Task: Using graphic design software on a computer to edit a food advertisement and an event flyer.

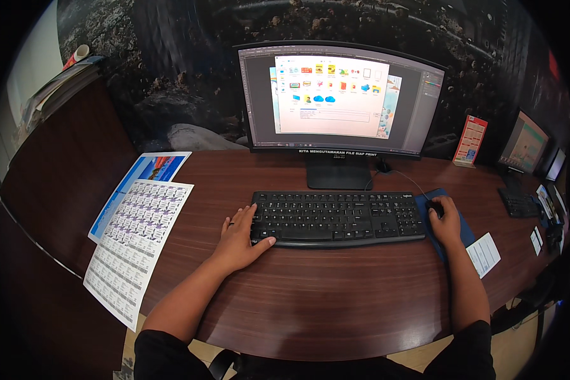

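The left hand [237, 240] is lying loosely spread over the left end of a black keyboard [335, 218], its fingers reaching along the side keys and its thumb pointing inward near the lower left corner; it is gripping nothing, and one finger is wearing a dark ring. The right hand [444, 218] is curling over a dark mouse [434, 207], mostly covering it, on a blue mouse pad [465, 235] just beside the keyboard's right end. The keyboard is sitting on the brown wooden desk [285, 297], in front of a curved monitor [332, 141] that is standing on a black base. Its screen is showing a pale window with rows of colourful icons and, below them, a list with a blue highlighted line. Left of the keyboard, a white printed sheet [147, 218] with purple patterns and rows of small print is overlapping a blue sheet [111, 206]. Near the right forearm, a small white paper [483, 254] is lying on the desk. Farther right, a red and white desk calendar [470, 140] is standing near a second monitor [525, 145], with another keyboard [519, 202] lying below it.
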### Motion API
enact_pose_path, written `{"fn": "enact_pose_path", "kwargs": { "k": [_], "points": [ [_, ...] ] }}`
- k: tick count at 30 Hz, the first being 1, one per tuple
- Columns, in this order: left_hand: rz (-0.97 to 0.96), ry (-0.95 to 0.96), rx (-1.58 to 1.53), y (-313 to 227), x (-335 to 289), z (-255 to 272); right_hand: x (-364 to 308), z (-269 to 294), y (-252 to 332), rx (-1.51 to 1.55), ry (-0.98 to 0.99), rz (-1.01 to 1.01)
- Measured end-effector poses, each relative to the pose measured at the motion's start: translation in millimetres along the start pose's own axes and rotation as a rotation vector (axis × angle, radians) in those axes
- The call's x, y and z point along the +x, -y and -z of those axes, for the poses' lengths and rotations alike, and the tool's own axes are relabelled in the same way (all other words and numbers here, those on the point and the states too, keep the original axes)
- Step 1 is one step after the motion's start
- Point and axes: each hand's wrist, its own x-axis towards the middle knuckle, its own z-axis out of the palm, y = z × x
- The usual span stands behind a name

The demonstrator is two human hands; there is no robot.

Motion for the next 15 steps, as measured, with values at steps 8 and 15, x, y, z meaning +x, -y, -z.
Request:
{"fn": "enact_pose_path", "kwargs": {
  "k": [8,15],
  "points": [
    [-0.004,0.009,-0.001,-1,-1,3,-1,0,-2,-0.026,-0.012,0.014],
    [-0.009,0.01,0.005,-1,0,3,-1,-2,-7,0.004,-0.062,0.052]
  ]
}}
